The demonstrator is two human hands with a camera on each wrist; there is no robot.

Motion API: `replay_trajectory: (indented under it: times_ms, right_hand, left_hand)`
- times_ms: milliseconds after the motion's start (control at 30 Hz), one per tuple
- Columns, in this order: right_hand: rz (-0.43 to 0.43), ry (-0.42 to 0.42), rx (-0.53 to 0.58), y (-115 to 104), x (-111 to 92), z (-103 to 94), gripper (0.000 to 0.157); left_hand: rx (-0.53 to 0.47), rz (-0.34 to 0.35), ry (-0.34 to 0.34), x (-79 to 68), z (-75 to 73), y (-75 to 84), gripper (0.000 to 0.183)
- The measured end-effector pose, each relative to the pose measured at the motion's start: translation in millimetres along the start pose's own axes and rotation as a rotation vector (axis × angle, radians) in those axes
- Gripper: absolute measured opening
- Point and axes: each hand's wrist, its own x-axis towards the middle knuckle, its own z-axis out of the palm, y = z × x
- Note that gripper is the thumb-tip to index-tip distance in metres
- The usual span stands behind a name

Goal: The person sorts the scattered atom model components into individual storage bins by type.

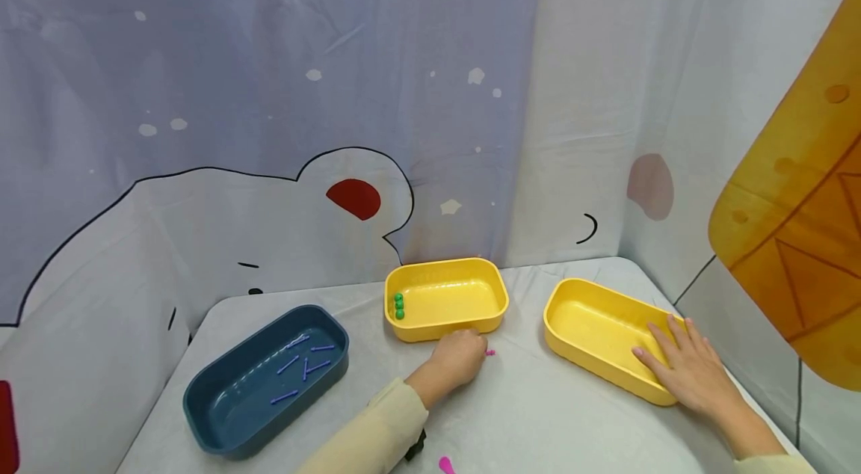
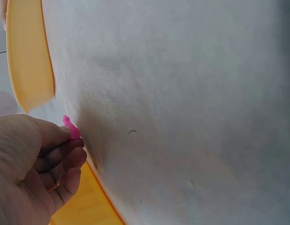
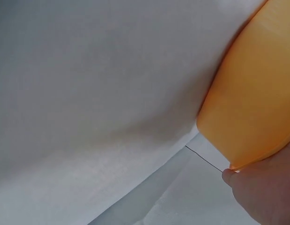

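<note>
My left hand (image 1: 457, 356) is just in front of the middle yellow tray (image 1: 444, 332). Between thumb and fingertips it pinches a small pink plastic piece (image 2: 71, 128) with a rounded knob at its end, and the rest of the piece is hidden by the fingers. Several green beads (image 1: 399, 306) sit at the left end of that middle tray. My right hand (image 1: 693, 373) lies spread over the near right end of the other yellow tray (image 1: 572, 354), fingers reaching inside it. In the right wrist view only part of this hand shows, against the tray's rim.
A dark blue tray (image 1: 218, 440) on the left holds several thin purple sticks (image 1: 288, 364). Another pink piece (image 1: 446, 465) lies at the bottom edge of the head view. Printed cloth (image 1: 430, 122) hangs behind the white-covered table (image 1: 538, 422).
</note>
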Motion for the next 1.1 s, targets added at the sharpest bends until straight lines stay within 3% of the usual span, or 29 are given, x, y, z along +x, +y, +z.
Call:
replay_trajectory:
  times_ms: [300, 733, 933, 1100]
  right_hand:
    - [-0.018, 0.018, -0.008, 1, -1, 1.8, 0.077]
    - [-0.018, 0.026, -0.035, 0, -1, 1.7, 0.076]
    - [-0.021, 0.025, -0.042, 1, -1, 2.7, 0.076]
    - [-0.023, 0.026, -0.037, 0, -2, 2.0, 0.076]
  left_hand:
    - [-0.043, 0.023, 0.081, 4.1, 1.5, -0.6, 0.02]
    - [-0.3, -0.003, 0.122, 14.4, -14.1, 5.0, 0.006]
    - [-0.326, -0.014, 0.11, 20.5, -21.4, 14.4, 0.007]
    - [-0.32, 0.014, 0.156, 24.3, -25.0, 18.6, 0.008]
